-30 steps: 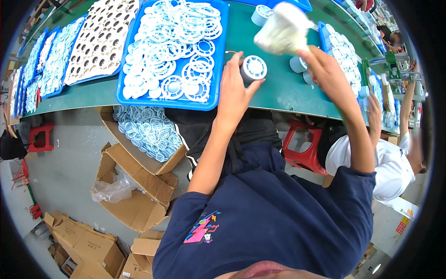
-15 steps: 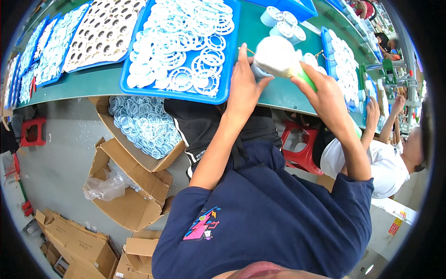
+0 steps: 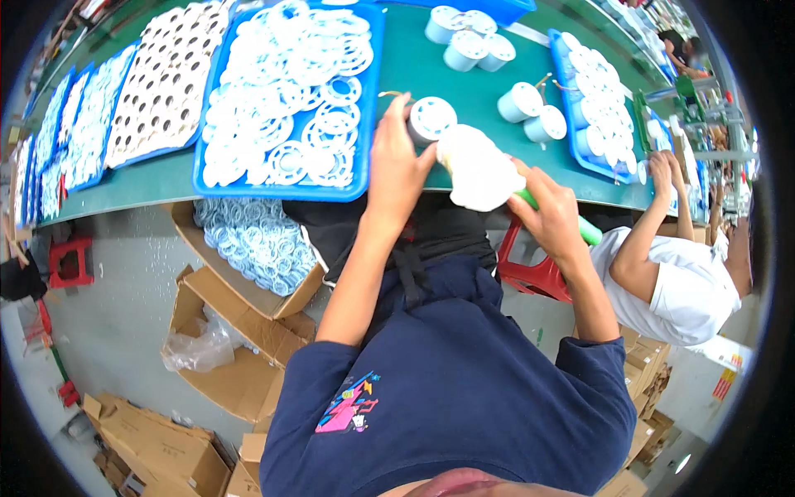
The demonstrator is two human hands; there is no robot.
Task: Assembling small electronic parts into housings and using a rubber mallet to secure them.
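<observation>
My left hand [image 3: 396, 166] is closed around the side of a round plastic housing [image 3: 433, 120] on the green bench. The housing has a pale slotted top, and a thin wire sticks out by my fingertips. My right hand [image 3: 548, 211] grips the green handle of a mallet [image 3: 480, 170]. Its bulky white head, seemingly wrapped, is beside the housing on the near right, close to my left thumb. Beyond my hands stand several similar light-blue housings [image 3: 465, 50], and a pair of them [image 3: 520, 103] with wires sits further right.
A blue tray [image 3: 281, 192] of white slotted rings lies to my left, with more filled trays beyond. Another blue tray [image 3: 571, 108] of housings is at right, near a co-worker in a white shirt [image 3: 683, 286]. Below the bench is a cardboard box [image 3: 186, 228] of rings.
The mallet has dropped from over the housing to its near right side, uncovering the slotted top. My right hand has moved lower and nearer me. The whole view has shifted a little.
</observation>
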